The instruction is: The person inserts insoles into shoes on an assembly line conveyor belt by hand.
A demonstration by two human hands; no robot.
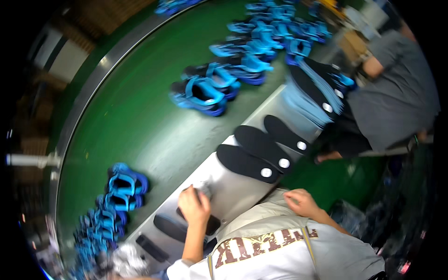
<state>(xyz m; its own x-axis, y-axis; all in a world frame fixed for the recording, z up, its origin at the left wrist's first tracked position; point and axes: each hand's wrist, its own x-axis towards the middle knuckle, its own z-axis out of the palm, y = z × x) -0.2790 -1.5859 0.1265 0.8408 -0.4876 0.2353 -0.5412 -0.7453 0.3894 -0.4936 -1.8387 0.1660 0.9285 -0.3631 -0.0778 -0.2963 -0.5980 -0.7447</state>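
Note:
My left hand point(194, 205) is over the metal ledge, fingers curled together beside a small crumpled greyish thing point(204, 188); blur hides what exactly is gripped. Under and beside that wrist lie a dark insole point(170, 227) and another dark piece, partly covered by the arm. My right hand point(300, 203) hangs near my waist with its fingers curled in, and nothing shows in it. Ahead on the ledge are three black insoles with white round stickers: a near one point(242, 163), a middle one point(261, 145) and a far one point(283, 133).
A stack of black and light-blue insoles point(310, 95) stands farther along the ledge, beside a seated person in grey point(396, 93). Blue and black sandals point(200, 95) line the green conveyor belt point(135, 98), with more sandals point(123, 186) at left. A dark flat object point(151, 247) and clear plastic point(129, 260) lie lower left.

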